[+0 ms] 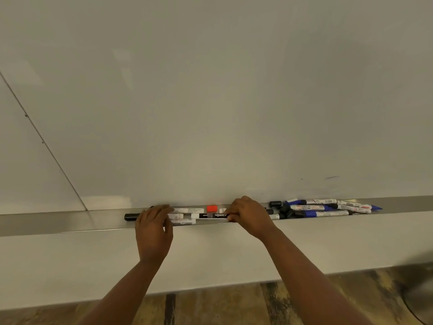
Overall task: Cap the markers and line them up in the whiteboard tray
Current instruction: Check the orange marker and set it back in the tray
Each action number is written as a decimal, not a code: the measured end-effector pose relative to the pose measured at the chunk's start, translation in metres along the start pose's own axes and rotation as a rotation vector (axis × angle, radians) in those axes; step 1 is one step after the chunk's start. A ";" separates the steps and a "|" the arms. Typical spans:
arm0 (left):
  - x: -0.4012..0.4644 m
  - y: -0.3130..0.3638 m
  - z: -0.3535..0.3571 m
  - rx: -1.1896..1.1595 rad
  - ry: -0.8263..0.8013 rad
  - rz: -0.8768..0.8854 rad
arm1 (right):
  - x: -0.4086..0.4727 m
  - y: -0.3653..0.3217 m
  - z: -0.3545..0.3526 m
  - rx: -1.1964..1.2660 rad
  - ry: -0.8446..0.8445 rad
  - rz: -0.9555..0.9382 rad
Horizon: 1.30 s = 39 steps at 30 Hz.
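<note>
A metal whiteboard tray [58, 221] runs across the view below the whiteboard [210, 90]. Several white markers lie lengthwise in its middle, among them a black-labelled marker [210, 216] and a black-capped marker [131, 217] that sticks out to the left. My left hand [153, 231] rests over the left ends of these markers, fingers curled on them. My right hand [248, 216] covers their right ends, fingertips pinched at the black-labelled marker. A red cap [211, 208] lies behind them. A loose pile of blue and black markers [323, 208] sits at the right.
A loose black cap [275, 204] lies at the pile's left edge. The tray stretches bare to the left and to the far right [407, 204]. Below it are a white wall panel [210, 254] and a wooden floor [234, 306].
</note>
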State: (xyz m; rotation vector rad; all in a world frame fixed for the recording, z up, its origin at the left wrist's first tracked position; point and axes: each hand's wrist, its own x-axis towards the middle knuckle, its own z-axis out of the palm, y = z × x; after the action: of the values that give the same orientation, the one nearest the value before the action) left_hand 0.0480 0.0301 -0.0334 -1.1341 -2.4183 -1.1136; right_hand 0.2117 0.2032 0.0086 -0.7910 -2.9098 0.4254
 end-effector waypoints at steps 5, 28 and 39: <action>0.004 0.020 0.003 -0.007 -0.158 0.099 | -0.001 -0.003 0.004 -0.267 -0.028 -0.040; 0.029 0.034 -0.002 0.215 -0.231 0.428 | 0.008 -0.023 0.016 0.004 0.065 -0.126; 0.034 0.035 -0.009 0.168 -0.220 0.373 | 0.015 -0.029 0.024 -0.017 -0.010 -0.110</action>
State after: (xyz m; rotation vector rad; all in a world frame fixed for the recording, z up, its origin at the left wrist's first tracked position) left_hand 0.0504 0.0561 0.0080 -1.6339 -2.2638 -0.6888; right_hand 0.1812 0.1811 -0.0062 -0.6283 -2.9524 0.3956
